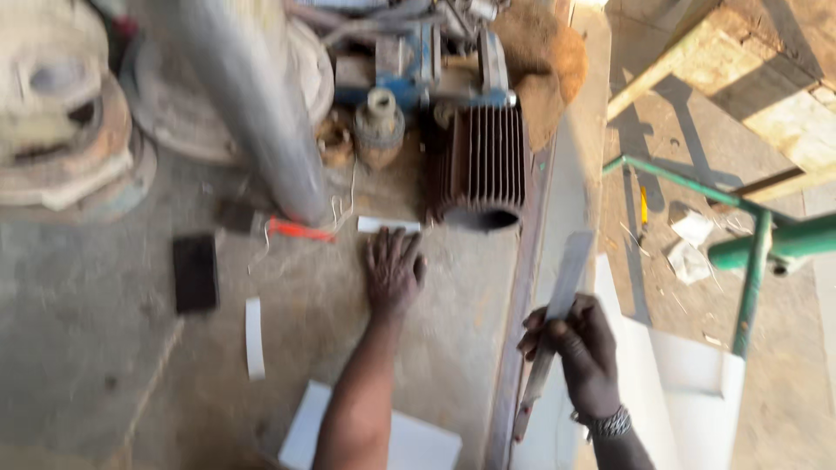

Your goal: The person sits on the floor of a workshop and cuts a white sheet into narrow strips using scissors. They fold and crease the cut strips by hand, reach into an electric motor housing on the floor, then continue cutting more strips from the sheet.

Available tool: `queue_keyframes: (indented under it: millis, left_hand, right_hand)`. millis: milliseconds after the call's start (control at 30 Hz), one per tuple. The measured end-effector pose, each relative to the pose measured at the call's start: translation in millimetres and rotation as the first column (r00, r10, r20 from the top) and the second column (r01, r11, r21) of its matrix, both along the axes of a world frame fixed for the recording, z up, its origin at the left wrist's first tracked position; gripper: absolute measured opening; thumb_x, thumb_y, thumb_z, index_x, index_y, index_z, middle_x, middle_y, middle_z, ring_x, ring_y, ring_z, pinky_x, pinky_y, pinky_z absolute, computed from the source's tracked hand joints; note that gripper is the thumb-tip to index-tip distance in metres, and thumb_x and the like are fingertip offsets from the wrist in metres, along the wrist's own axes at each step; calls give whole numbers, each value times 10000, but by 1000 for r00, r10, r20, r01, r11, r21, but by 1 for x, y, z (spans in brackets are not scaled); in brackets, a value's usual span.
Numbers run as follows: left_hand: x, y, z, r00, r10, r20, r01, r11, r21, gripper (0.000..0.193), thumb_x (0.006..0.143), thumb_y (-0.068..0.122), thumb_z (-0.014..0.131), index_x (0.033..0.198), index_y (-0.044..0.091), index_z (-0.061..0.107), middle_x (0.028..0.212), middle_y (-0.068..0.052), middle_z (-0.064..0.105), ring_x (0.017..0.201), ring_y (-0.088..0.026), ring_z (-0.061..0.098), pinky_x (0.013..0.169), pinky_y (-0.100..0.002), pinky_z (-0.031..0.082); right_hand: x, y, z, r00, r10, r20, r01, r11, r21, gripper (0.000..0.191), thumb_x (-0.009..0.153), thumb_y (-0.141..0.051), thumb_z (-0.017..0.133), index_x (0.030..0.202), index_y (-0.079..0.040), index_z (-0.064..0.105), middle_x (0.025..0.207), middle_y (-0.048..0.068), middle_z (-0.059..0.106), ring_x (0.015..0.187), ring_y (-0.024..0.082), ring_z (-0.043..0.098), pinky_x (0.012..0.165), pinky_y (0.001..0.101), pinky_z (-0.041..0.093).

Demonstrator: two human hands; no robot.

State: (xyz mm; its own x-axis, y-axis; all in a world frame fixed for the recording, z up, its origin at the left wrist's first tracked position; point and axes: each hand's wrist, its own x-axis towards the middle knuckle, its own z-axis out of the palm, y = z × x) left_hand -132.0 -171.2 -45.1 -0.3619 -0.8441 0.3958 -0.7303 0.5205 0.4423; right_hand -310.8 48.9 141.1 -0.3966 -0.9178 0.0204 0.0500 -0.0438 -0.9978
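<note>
Here, the left hand (392, 271) lies palm down, fingers spread flat on a rough grey concrete tabletop (113, 348), fingertips just short of a small white strip (388, 224). The right hand (582, 346) is curled closed around a long, flat, pale metal blade (557, 313), held upright past the tabletop's right edge. A ribbed, rusty motor housing (482, 167) sits just beyond the strip.

black phone (194, 273), orange marker (300, 231), green pipe frame (754, 252)
</note>
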Motion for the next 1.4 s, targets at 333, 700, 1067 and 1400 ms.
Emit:
queue_keyframes:
  millis: [333,700,1067,1400]
  left_hand:
    - [70,151,-14,969,-231,94,220,969,111,574,980,418,574,1513,211,517,1556,-136,425,1490,-410,291,1205,-641,172]
    - [74,178,-9,953,-260,152,234,957,169,598,951,467,575,1488,210,527,1562,-120,411,1486,-407,291,1200,-658,149]
    - [66,180,-9,971,-224,81,215,970,111,498,1001,451,546,1438,214,583,1549,-128,463,1483,-421,344,1213,-671,194]
    - [62,179,-11,960,-238,145,210,959,189,519,995,493,506,1442,237,566,1576,-116,434,1500,-395,292,1225,-649,162]
  right_hand:
    - [-7,70,-11,968,107,-229,-102,994,31,333,1018,-97,563,1327,-53,446,900,112,712,753,166,713,685,321,604]
    - [27,8,-93,576,379,-724,-101,912,398,122,1004,-209,652,992,-106,589,742,75,723,665,235,758,606,371,578]
    - [39,-30,-140,252,556,-792,126,793,596,178,1070,-321,584,1116,-155,628,886,125,704,786,365,694,653,495,538]
    - [65,-36,-124,195,554,-810,48,819,572,221,1034,-327,543,1191,-269,687,1144,-23,743,806,242,741,547,385,558]
